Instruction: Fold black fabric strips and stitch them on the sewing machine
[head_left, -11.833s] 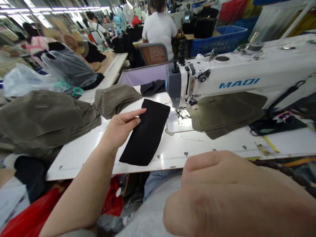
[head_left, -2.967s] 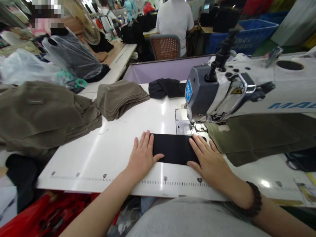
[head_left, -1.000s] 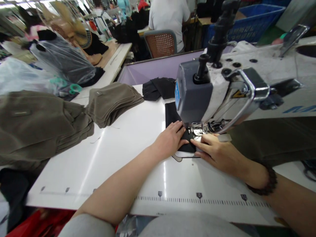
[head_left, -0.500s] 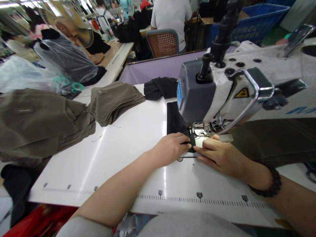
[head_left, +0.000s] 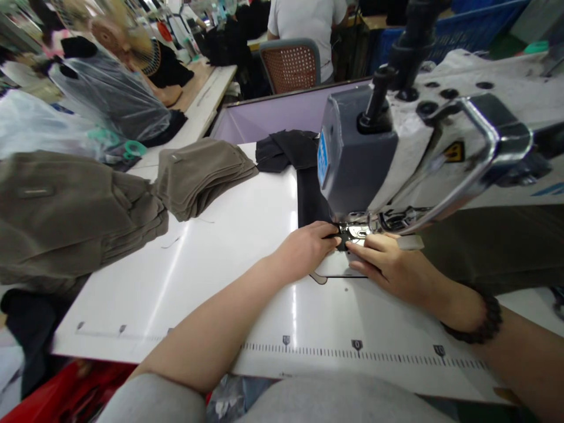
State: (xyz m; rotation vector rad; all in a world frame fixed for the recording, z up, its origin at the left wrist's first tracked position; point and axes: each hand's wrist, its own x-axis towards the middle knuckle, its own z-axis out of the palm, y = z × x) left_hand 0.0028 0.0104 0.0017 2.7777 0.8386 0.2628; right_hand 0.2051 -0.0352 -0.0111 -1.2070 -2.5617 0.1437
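A black fabric piece (head_left: 309, 197) lies on the white sewing table, its near end under the presser foot of the sewing machine (head_left: 359, 147). My left hand (head_left: 304, 249) holds the near end of this fabric at the left of the foot, fingers curled and pressed together on it. Just right of the fabric edge, my right hand (head_left: 392, 264) rests by the metal needle plate (head_left: 360, 231). Its index finger is stretched out to the fabric's edge and the others are slightly bent; nothing shows in its grasp. The needle tip is too small to make out.
Stacks of olive-brown fabric pieces (head_left: 202, 176) and a larger olive-brown pile (head_left: 66, 217) lie left. Folded black fabric (head_left: 286, 150) sits behind. More olive cloth (head_left: 493, 249) lies right, under the machine arm. A ruler scale (head_left: 321, 348) marks the table's front. A person sits beyond.
The black fabric has moved away from me under the foot, so less of its near end shows. Both hands have shifted slightly forward with it. The camera view has shifted a little.
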